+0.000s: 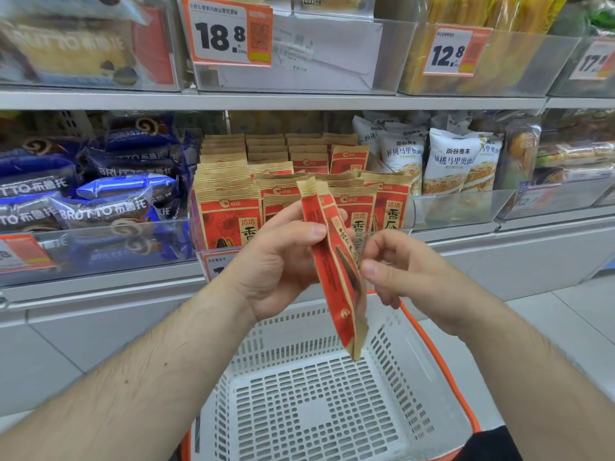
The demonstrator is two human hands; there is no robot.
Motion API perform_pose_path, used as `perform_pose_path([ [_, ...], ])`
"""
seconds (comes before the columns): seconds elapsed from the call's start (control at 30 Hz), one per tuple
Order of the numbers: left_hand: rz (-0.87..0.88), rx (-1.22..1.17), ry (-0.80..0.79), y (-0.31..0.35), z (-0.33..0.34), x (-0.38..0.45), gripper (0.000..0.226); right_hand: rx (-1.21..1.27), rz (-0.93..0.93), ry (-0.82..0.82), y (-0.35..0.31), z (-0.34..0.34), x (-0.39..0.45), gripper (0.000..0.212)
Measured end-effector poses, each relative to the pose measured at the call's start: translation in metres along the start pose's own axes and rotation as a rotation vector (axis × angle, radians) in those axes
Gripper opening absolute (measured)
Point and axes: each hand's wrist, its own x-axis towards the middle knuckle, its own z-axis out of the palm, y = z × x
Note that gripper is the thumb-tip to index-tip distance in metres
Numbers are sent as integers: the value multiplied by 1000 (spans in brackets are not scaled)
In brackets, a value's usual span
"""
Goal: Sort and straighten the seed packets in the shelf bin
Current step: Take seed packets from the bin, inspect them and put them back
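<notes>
A clear shelf bin (392,232) at mid height holds several rows of red and tan seed packets (229,211), most upright, a few leaning. In front of it my left hand (279,264) grips one or two red seed packets (336,274) edge-on, thumb on the near face, tops tilted left. My right hand (409,271) is just right of them, fingers loosely curled, thumb and fingertips at the packets' right edge; whether they pinch it is unclear.
A white perforated shopping basket (412,377) with orange rim hangs below my hands, with nothing in it. Blue cake packs (109,194) fill the bin to the left, white bread bags (456,161) the bin to the right. Price tags (229,31) hang on the upper shelf.
</notes>
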Motion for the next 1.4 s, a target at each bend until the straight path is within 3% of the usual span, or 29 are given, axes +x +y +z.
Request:
perform_pose_path([
  [0.1, -7, -33, -91, -1, 0, -2, 85, 159, 109, -63, 5, 4, 4, 57],
  [0.23, -22, -25, -129, -1, -2, -3, 104, 190, 55, -139, 10, 9, 6, 58],
  [0.33, -37, -52, -79, -1, -3, -3, 83, 206, 29, -74, 11, 8, 6, 54],
  [0.4, -48, 40, -20, 0, -1, -3, 54, 250, 24, 13, 8, 9, 6, 45],
  [0.5, -29, 185, 140, -2, 3, 0, 39, 180, 33, 168, 10, 11, 9, 38],
  [0.67, -21, 266, 217, -5, 2, 2, 29, 79, 78, 193, 14, 14, 11, 30],
  [0.87, -11, 331, 173, -7, 0, 4, 26, 122, 17, 338, 9, 14, 11, 20],
  [1.03, 77, 458, 131, -2, 2, 7, 27, 156, -9, 349, 9, 17, 9, 11],
  [1.1, 178, 534, 182, 8, 3, 10, 18, 243, -43, 380, 5, 16, 10, 11],
  [1.23, 396, 586, 374, 35, 2, 20, 23, 478, -138, 480, -10, 7, 17, 5],
  [1.4, 509, 683, 520, 56, -4, 35, 23, 559, -244, 532, -35, -7, 35, 7],
])
